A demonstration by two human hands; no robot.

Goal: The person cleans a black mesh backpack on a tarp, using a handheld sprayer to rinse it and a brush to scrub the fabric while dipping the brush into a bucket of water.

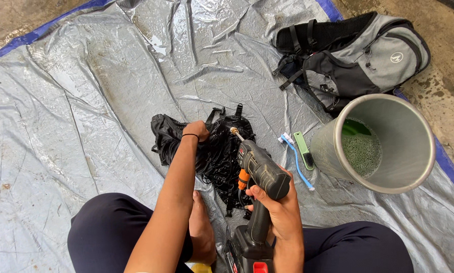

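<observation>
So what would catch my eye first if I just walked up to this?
Probably the dark spray gun gripped in the right hand, its nozzle aimed at a wet black bag that the left hand grips at the middle of the grey tarp. To the right stands a metal bucket of green foamy liquid, a grey backpack behind it.

A tarp (85,101) covers the floor and carries everything. Near its middle lies a wet bag (214,151), with the left hand (195,130) on its upper part and the spray gun (259,172), held in the right hand (280,207), just right of it. Right of the bag lie a toothbrush (296,162) and a scrub brush (303,150), side by side. Further right stands a bucket (383,144) near the tarp's right edge. Behind it, at the far right corner, lies a backpack (353,55).
</observation>
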